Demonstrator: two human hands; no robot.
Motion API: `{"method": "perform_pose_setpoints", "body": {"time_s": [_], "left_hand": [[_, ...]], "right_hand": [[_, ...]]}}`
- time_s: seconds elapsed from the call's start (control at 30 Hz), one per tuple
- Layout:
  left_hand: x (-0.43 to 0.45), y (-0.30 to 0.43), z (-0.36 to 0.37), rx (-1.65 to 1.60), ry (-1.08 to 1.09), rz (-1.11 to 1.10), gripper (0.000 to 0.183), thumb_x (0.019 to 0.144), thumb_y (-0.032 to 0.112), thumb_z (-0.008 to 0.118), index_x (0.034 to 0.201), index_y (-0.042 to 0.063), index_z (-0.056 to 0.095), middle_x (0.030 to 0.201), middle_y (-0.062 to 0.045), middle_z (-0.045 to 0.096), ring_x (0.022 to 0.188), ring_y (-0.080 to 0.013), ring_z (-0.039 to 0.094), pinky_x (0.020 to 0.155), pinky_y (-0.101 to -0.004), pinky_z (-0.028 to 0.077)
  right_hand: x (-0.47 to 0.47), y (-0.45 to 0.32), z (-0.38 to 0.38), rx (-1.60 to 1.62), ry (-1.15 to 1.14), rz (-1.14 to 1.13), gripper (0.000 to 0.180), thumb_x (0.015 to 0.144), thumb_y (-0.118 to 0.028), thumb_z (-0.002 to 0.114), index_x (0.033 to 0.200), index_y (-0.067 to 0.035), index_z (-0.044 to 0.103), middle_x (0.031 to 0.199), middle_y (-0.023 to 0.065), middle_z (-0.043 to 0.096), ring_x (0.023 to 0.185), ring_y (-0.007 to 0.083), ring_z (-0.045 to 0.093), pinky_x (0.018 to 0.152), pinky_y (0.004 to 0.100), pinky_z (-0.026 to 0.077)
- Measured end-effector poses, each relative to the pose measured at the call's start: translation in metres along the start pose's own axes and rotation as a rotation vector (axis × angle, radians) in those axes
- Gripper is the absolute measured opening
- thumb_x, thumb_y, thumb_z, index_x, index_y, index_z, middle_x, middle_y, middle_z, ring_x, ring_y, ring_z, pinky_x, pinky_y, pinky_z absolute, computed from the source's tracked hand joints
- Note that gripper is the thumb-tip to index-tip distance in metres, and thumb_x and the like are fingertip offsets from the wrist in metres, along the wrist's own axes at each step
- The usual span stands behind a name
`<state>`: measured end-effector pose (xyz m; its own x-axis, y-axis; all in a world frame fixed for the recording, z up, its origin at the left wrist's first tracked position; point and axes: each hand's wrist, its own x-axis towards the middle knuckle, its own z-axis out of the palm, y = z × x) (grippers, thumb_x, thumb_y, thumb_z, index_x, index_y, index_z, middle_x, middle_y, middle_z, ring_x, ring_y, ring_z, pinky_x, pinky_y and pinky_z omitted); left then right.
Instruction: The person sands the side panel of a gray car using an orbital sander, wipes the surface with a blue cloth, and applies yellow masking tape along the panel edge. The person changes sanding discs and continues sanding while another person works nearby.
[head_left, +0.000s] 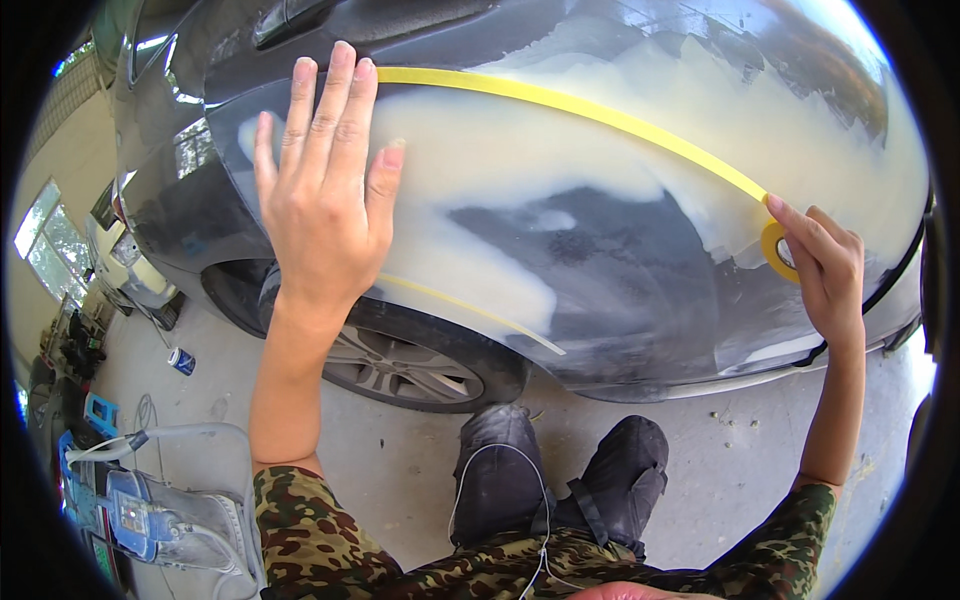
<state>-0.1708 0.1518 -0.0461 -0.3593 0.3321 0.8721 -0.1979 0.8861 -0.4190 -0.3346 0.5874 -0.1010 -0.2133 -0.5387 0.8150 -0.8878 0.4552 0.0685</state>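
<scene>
A strip of yellow masking tape (570, 106) runs along the dark car body panel (630, 255), curving down to the right over pale sanded filler (450, 146). My left hand (326, 195) lies against the panel at the strip's left end, fingers straight and thumb apart; its fingers hide that end. To the right, my right hand (825, 259) holds the tape roll (772, 249), its fingertips at the strip's right end. Between the two hands the strip looks taut. A second, thinner yellow strip (472, 311) follows the wheel arch edge below.
Under the arch stands a car wheel (409, 364), just ahead of my legs (499, 480). A white cord (459, 491) hangs before me. At left are a dusty blue machine with a hose (142, 510), a blue can (181, 361) and a partly dismantled vehicle (127, 255).
</scene>
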Motion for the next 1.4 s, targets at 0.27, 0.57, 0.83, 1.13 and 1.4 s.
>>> {"method": "perform_pose_setpoints", "body": {"time_s": [0.27, 0.57, 0.83, 1.13, 1.4], "left_hand": [[-0.002, -0.001, -0.004, -0.05, -0.068, 0.063, 0.055, 0.105, 0.032, 0.057, 0.156, 0.011, 0.056, 0.164, -0.006, 0.051, 0.154, -0.0296, 0.043, 0.122, -0.0616, 0.029], [0.0, -0.006, 0.0, -0.146, -0.057, 0.199, 0.049, 0.105, 0.03, 0.057, 0.151, 0.012, 0.06, 0.161, -0.009, 0.054, 0.15, -0.0306, 0.049, 0.12, -0.0608, 0.031], [0.002, -0.005, -0.001, -0.138, -0.051, 0.233, 0.044, 0.103, 0.031, 0.061, 0.144, 0.016, 0.064, 0.159, -0.008, 0.056, 0.149, -0.0298, 0.05, 0.121, -0.0608, 0.031], [0.006, 0.005, 0.0, -0.157, -0.085, 0.26, 0.047, 0.099, 0.03, 0.066, 0.144, 0.018, 0.064, 0.16, -0.006, 0.055, 0.15, -0.0294, 0.049, 0.12, -0.0632, 0.03], [0.011, 0.012, -0.003, -0.131, -0.117, 0.308, 0.045, 0.103, 0.034, 0.061, 0.144, 0.014, 0.064, 0.159, -0.012, 0.055, 0.15, -0.0356, 0.048, 0.123, -0.0619, 0.026]], "right_hand": [[0.003, -0.011, 0.004, -0.063, -0.042, 0.071, 0.047, 0.097, 0.005, 0.064, 0.137, -0.019, 0.075, 0.067, 0.0066, 0.056, 0.055, 0.016, 0.053, 0.053, 0.0328, 0.041], [0.0, -0.019, 0.003, -0.107, -0.015, 0.061, 0.045, 0.097, 0.002, 0.065, 0.136, -0.019, 0.075, 0.065, 0.0048, 0.056, 0.052, 0.0151, 0.051, 0.051, 0.0315, 0.04], [-0.001, -0.022, 0.008, -0.078, -0.02, 0.081, 0.046, 0.097, 0.002, 0.065, 0.137, -0.019, 0.074, 0.065, 0.0041, 0.057, 0.052, 0.0148, 0.051, 0.05, 0.0316, 0.04], [-0.002, -0.027, 0.01, -0.092, -0.04, 0.118, 0.043, 0.1, -0.001, 0.066, 0.137, -0.021, 0.075, 0.065, 0.0042, 0.058, 0.051, 0.0143, 0.05, 0.05, 0.0304, 0.041], [-0.005, -0.03, 0.011, -0.084, -0.059, 0.147, 0.043, 0.1, -0.003, 0.068, 0.137, -0.023, 0.074, 0.067, 0.0035, 0.062, 0.052, 0.0142, 0.054, 0.051, 0.0305, 0.043]]}}
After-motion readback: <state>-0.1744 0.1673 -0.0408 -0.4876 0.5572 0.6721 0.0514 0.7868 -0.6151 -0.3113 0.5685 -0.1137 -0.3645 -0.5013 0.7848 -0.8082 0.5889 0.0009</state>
